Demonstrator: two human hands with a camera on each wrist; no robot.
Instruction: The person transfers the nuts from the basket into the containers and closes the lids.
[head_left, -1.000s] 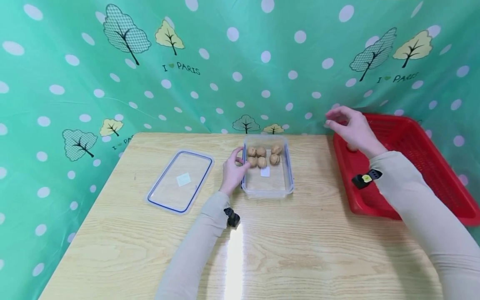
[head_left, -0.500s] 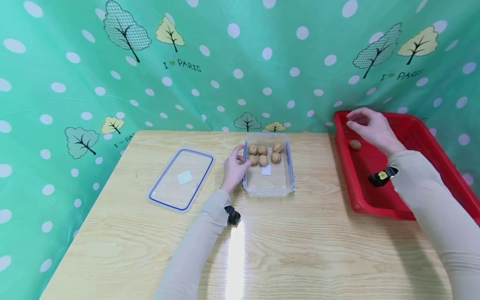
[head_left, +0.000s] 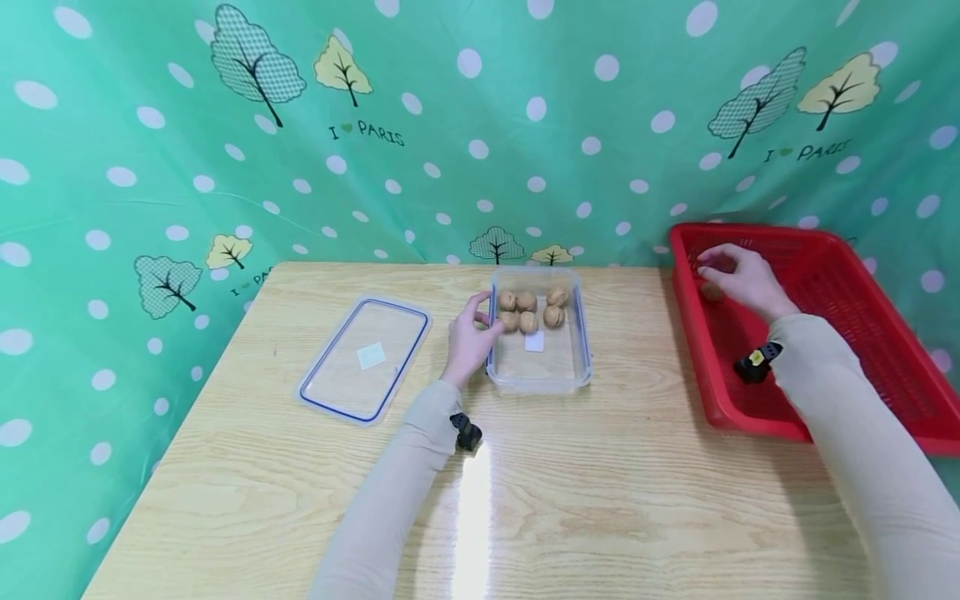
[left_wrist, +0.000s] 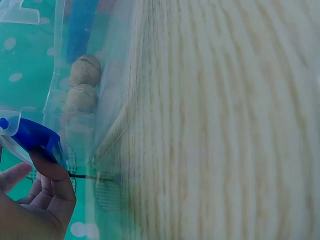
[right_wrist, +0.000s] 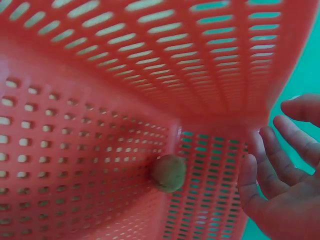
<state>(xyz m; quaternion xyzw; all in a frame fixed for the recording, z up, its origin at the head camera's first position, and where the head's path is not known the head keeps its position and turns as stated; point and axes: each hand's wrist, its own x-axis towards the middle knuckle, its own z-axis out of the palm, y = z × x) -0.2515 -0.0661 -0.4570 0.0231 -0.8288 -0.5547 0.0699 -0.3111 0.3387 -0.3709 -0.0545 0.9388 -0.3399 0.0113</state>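
Note:
My left hand [head_left: 470, 337] grips the left side of a clear plastic food container [head_left: 536, 385], thumb at its rim. The left wrist view shows its fingers [left_wrist: 57, 177] at a blue-edged latch flap [left_wrist: 35, 137]. Several walnuts [head_left: 528, 322] lie grouped toward the back of the container, beside a white label. My right hand [head_left: 746, 279] hangs over the back left corner of a red basket [head_left: 723, 412], fingers loosely bent and holding nothing. Below it, a single walnut [right_wrist: 169, 173] sits on the basket floor, partly covered by the hand in the head view.
A clear lid [head_left: 363, 360] with a blue seal lies flat on the wooden table [head_left: 585, 500], left of the container. Slotted basket walls [right_wrist: 150, 40] rise around the right hand. A green dotted curtain [head_left: 420, 83] hangs along the table's back edge.
My right hand has swung rightward from the basket's left rim to above the walnut inside, then lowered. The left hand keeps its grip on the container, and the walnuts there stay put.

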